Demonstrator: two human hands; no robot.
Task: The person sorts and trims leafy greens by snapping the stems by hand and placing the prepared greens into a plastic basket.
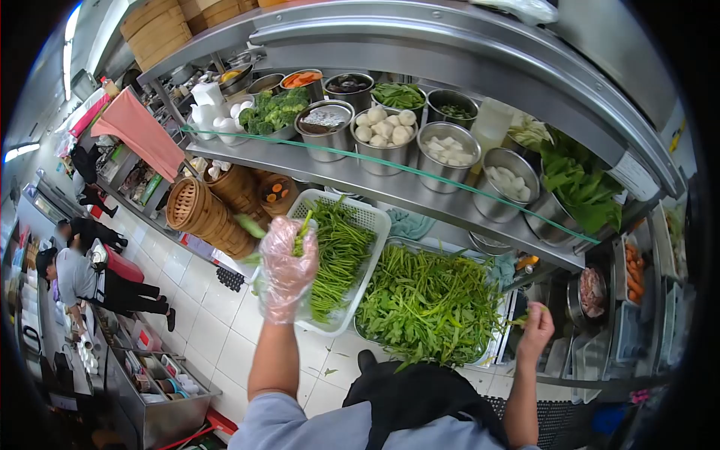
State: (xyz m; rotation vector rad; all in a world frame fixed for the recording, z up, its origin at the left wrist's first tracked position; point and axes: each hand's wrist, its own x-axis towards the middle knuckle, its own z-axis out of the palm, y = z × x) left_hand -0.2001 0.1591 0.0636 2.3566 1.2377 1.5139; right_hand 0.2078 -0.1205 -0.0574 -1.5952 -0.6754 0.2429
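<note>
My left hand (289,262), in a clear plastic glove, is closed around some leafy green stalks (302,236) above the left side of a white plastic basket (383,232). A blurred leaf sticks out to its left. Cut green stems (337,262) lie in the basket, mostly lined up lengthwise. To the right, a heap of leafy greens (427,304) fills a tray in front of my body. My bare right hand (535,330) is raised beyond the heap's right edge, its fingers pinched on a small green leaf piece (520,320).
A steel shelf (330,166) above holds several metal containers of ingredients, including broccoli (274,111) and white balls (384,126). Bamboo steamers (202,214) stand left of the basket. Carrots (634,270) and a meat bowl (592,292) are at right. Co-workers (82,274) stand across the aisle.
</note>
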